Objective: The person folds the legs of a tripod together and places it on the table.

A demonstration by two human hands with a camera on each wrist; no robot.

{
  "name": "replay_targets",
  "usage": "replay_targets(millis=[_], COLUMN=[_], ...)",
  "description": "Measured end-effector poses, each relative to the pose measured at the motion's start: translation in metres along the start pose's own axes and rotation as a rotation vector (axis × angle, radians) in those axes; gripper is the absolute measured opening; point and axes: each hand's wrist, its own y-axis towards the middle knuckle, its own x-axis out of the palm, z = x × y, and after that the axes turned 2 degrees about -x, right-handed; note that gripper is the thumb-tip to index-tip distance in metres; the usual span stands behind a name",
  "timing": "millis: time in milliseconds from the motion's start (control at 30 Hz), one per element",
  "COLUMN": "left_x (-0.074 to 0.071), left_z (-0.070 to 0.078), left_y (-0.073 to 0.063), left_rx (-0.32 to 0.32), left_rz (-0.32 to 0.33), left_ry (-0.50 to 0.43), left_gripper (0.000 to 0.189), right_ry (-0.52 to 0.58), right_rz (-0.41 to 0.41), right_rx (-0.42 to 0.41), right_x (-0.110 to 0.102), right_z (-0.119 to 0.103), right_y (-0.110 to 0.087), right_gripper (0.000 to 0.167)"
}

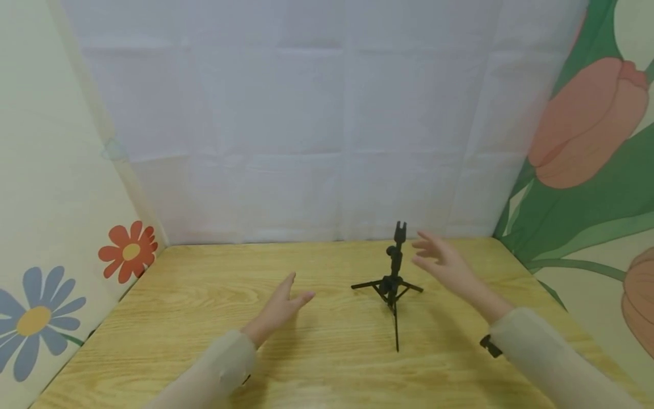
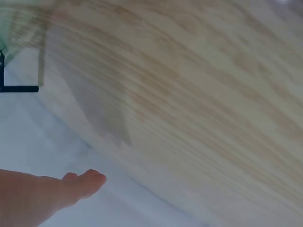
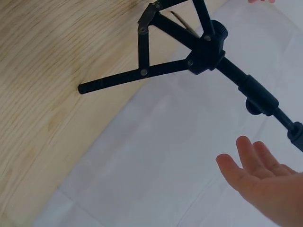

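A small black tripod stand (image 1: 392,284) stands upright on the wooden table, right of the middle, its legs spread and a forked clip at its top. My right hand (image 1: 443,262) hovers just right of its upper pole, fingers relaxed and holding nothing. In the right wrist view the fingers (image 3: 253,163) are apart from the tripod's pole (image 3: 258,94). To the left of the tripod, my left hand (image 1: 280,307) reaches out over the table, thumb spread from the fingers and palm bare. One tripod leg (image 2: 19,89) shows at the edge of the left wrist view.
The wood-grained table (image 1: 204,284) ends against a creased white cloth backdrop (image 1: 281,142). Flower-patterned panels flank it, with red and blue flowers (image 1: 131,251) on the left and pink tulips (image 1: 587,130) on the right. A small black piece (image 1: 491,345) sits at the right cuff.
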Motion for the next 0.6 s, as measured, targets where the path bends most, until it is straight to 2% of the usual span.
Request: replay_targets(millis=[333, 600], left_x=[0.032, 0.055], left_z=[0.008, 0.012], left_y=[-0.003, -0.001], left_rx=[-0.006, 0.071], left_rz=[-0.039, -0.019], left_ry=[-0.066, -0.027], left_gripper=[0.091, 0.085], right_ry=[0.119, 0.166], right_rz=[0.027, 0.053], right_rx=[0.045, 0.085], right_x=[0.006, 0.008], right_z=[-0.01, -0.021], right_y=[0.006, 0.014], right_gripper=[0.063, 0.064])
